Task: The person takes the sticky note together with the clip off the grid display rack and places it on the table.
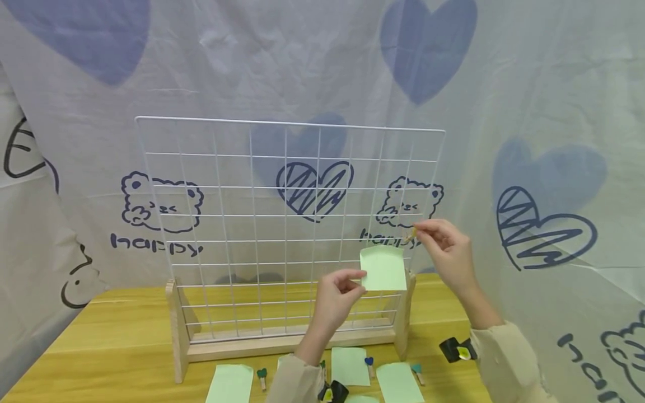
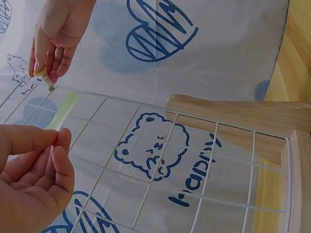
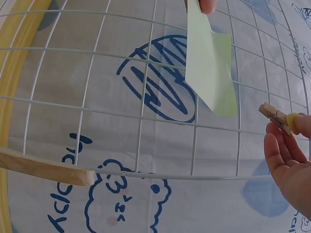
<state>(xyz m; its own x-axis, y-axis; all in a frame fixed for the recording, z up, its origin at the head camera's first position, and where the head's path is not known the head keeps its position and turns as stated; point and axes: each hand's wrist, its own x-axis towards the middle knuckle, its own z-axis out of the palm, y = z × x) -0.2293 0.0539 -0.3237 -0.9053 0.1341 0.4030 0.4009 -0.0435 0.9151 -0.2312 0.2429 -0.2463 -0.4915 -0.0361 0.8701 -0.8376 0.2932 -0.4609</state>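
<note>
My left hand [image 1: 336,296] pinches a pale green sticky note [image 1: 383,271] by its left edge, in front of the lower right part of a white wire grid [image 1: 302,215]. The note has a crease near its top, plain in the right wrist view. Up and to the right of it, my right hand [image 1: 448,252] holds a small wooden clothespin [image 3: 274,114] with a yellow piece on it between thumb and finger. In the left wrist view the clothespin [image 2: 46,80] is close to the grid's side wire, apart from the note.
Wooden feet [image 1: 176,336] and a crossbar hold the grid upright on a yellow wood-grain table [image 1: 116,336]. At the front lie several green notes [image 1: 229,383] and clothespins with coloured hearts, such as a dark green one [image 1: 262,378]. A printed curtain [image 1: 227,67] hangs behind.
</note>
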